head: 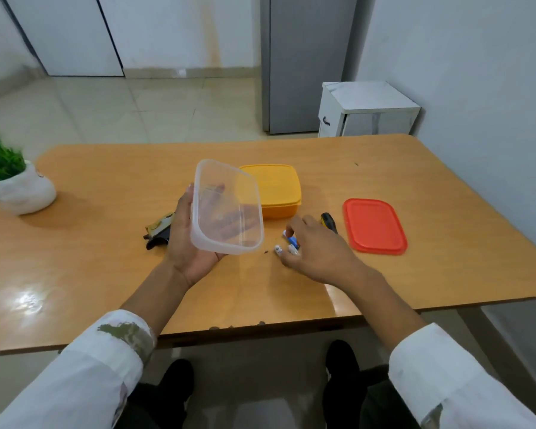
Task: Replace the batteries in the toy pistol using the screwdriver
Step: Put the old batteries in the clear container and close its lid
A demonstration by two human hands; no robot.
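Note:
My left hand (184,239) holds a clear plastic container (226,207) tilted up above the wooden table (106,243), fingers showing through its bottom. Behind that hand lies the toy pistol (159,230), dark with a gold part, mostly hidden. My right hand (317,249) reaches palm down over several small blue and white batteries (287,246) on the table, fingers bent around them. Whether it grips any I cannot tell. The screwdriver (328,221), black and yellow handle, lies just beyond the right hand.
A closed yellow box (276,187) stands behind the clear container. A red lid (374,226) lies flat at the right. A white pot with a green plant (16,184) sits at the left table edge. A white cabinet (365,109) stands beyond the table.

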